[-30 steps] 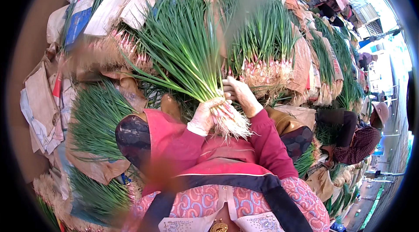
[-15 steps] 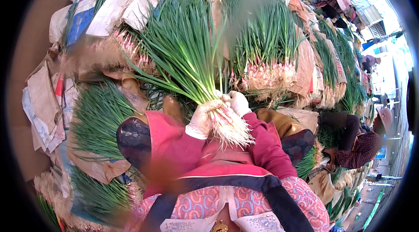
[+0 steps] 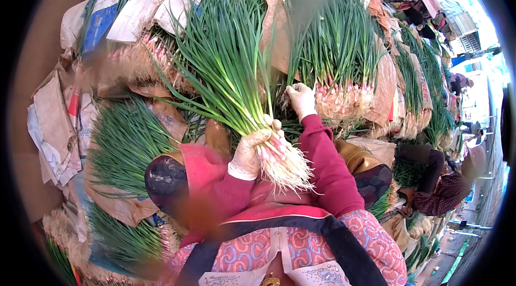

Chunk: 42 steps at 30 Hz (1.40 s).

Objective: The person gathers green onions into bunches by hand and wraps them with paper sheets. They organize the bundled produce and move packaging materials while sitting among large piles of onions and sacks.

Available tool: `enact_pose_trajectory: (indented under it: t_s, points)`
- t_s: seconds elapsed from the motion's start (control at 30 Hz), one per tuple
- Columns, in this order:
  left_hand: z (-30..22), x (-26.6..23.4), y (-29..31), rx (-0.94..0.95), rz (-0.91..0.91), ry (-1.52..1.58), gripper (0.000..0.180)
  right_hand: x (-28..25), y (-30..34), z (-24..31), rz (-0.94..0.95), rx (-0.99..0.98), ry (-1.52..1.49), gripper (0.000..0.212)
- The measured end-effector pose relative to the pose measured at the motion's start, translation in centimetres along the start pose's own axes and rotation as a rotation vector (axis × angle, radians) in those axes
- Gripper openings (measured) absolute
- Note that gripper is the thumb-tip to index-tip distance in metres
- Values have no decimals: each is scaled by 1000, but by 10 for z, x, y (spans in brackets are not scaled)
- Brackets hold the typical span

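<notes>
A thick bunch of spring onions leans up and away from me, its green leaves fanned out and its pale roots hanging toward my lap. My left hand, in a whitish glove, is closed around the bunch just above the pinkish bulbs. Out to the right, my gloved right hand reaches the left edge of a pile of spring onions. Its fingers are closed by the outermost stalks there; what they pinch is too small to make out.
More spring onions lie on brown sacking at my left, with another heap below. White and blue sacks cover bundles at the far left. Beside me on the right, a person in a checked shirt bends over more bundles.
My right hand has left the held bunch and moved up and right to the pile's edge. The left hand keeps its grip on the bunch.
</notes>
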<state>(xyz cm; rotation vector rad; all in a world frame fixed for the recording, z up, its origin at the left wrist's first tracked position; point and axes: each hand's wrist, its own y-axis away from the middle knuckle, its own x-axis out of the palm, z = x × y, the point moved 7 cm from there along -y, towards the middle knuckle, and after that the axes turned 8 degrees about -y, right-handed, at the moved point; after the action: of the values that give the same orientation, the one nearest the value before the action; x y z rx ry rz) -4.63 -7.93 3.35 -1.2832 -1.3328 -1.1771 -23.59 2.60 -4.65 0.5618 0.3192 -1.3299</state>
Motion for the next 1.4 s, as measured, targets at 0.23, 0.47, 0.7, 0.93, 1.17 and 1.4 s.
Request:
enact_pose_trajectory:
  t_s: [0.23, 0.47, 0.7, 0.93, 1.17, 1.4]
  points:
    - [-11, 13, 3, 40, 59, -28, 35, 32, 9, 67, 158, -119, -415, 17]
    - [-19, 19, 4, 68, 91, -95, 34, 80, 5, 152, 106, -346, -6, 27]
    - [-2, -11, -2, -10, -66, -35, 33, -27, 23, 75, -162, -321, 75, 27]
    - [6, -16, -6, -25, -102, -69, 29, -55, 0, 26, -209, -100, 791, 30]
    - [4, -19, -6, -10, -123, -88, 30, 8, 36, 97, -232, -494, 408, 27]
    - [9, -23, -6, -60, -157, -71, 41, 2, 39, 94, -58, -334, 369, 36]
